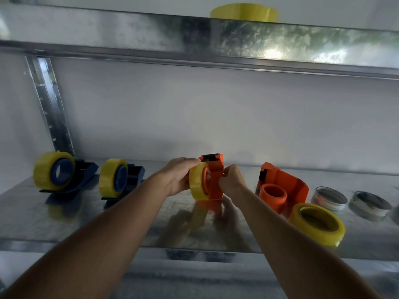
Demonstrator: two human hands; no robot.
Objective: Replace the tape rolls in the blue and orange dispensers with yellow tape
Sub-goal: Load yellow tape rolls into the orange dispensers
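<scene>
I hold an orange dispenser point(213, 180) above the metal shelf point(129, 221), a yellow tape roll point(197, 184) on its hub. My left hand point(181, 176) grips the roll from the left. My right hand point(232, 180) grips the dispenser's right side. Two blue dispensers point(84, 175) point(133, 175) stand at the left, each carrying a yellow roll point(44, 170) point(108, 176). A second orange dispenser point(282, 186) lies at the right with a bare hub. A loose yellow roll point(317, 223) lies flat in front of it.
Two used pale tape rolls point(329, 198) point(370, 205) lie flat at the far right of the shelf. Another yellow roll point(244, 11) sits on the upper shelf point(194, 33) overhead. A slanted metal brace point(51, 104) stands at the back left.
</scene>
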